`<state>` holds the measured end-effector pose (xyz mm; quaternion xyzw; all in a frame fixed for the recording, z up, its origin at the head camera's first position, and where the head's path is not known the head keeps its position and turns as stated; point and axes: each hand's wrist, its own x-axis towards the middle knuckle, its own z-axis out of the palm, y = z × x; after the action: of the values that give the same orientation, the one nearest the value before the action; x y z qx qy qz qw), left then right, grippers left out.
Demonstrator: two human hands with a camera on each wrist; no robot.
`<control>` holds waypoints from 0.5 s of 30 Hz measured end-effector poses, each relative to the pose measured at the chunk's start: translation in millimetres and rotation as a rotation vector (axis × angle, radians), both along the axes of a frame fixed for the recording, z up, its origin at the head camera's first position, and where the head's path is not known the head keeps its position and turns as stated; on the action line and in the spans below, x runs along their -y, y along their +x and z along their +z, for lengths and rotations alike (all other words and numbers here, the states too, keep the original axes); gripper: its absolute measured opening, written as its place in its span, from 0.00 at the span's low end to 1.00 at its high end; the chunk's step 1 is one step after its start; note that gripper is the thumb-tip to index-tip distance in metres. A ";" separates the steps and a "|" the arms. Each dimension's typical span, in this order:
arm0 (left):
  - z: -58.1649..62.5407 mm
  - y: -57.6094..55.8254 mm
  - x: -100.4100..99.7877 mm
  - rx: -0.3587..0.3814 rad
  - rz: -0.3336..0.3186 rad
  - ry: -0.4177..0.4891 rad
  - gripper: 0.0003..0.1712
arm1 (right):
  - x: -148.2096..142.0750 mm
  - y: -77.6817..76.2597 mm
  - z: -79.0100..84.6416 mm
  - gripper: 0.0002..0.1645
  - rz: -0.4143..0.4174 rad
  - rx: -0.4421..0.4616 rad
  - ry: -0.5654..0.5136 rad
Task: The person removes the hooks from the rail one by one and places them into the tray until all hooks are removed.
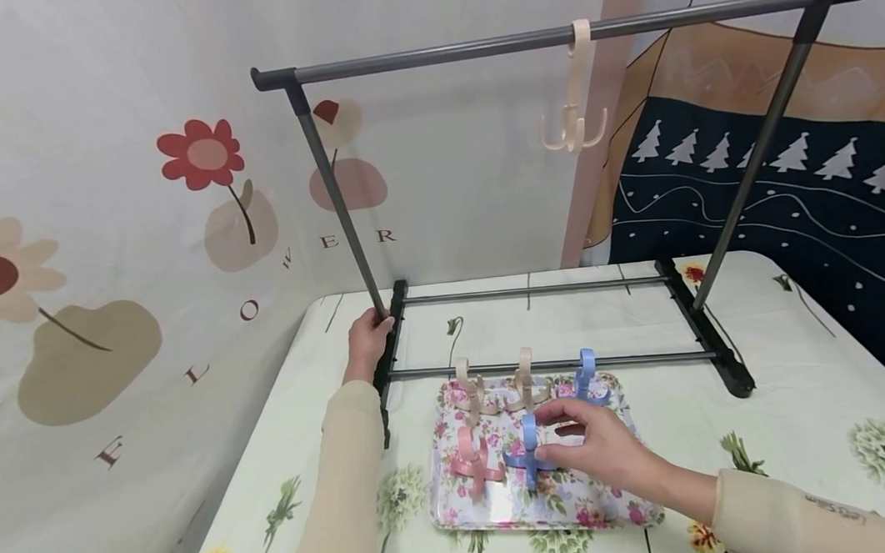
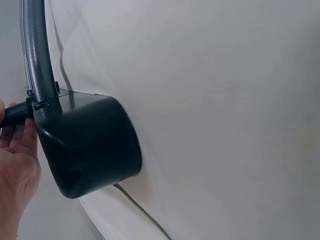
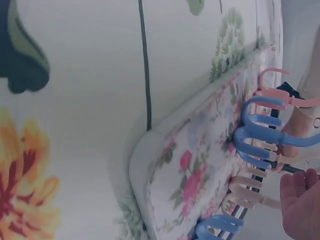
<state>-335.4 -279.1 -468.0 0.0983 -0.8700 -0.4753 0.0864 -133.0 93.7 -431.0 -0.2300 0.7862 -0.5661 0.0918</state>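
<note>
My left hand (image 1: 368,345) grips the black foot of a grey metal rack (image 1: 341,207) where its left post meets the base. In the left wrist view, the fingers lie behind the dark bar. The right hand (image 1: 600,445) reaches over a floral tray (image 1: 500,511), thumb and fingers apart beside a blue multi-prong hook (image 1: 530,456). Whether the fingertips touch it I cannot tell. A pink hook (image 1: 477,467) stands left of it; behind are two beige hooks (image 1: 525,381) (image 1: 469,392) and another blue hook (image 1: 585,377). One beige hook (image 1: 576,94) hangs from the top bar.
The rack's lower crossbar (image 1: 642,359) runs just behind the tray, with its right foot (image 1: 704,329) to the right. Everything stands on a flower-patterned tablecloth (image 1: 801,375). A printed curtain (image 1: 176,65) closes off the back and left.
</note>
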 end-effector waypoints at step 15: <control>4.1 4.7 -1.0 0.001 -0.010 0.000 0.18 | -13.6 -15.8 44.4 0.23 -0.122 -0.051 -0.038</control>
<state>-330.7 -278.1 -464.0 0.0939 -0.8705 -0.4759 0.0835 -148.7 107.3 -386.7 -0.1975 0.7901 -0.5794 0.0327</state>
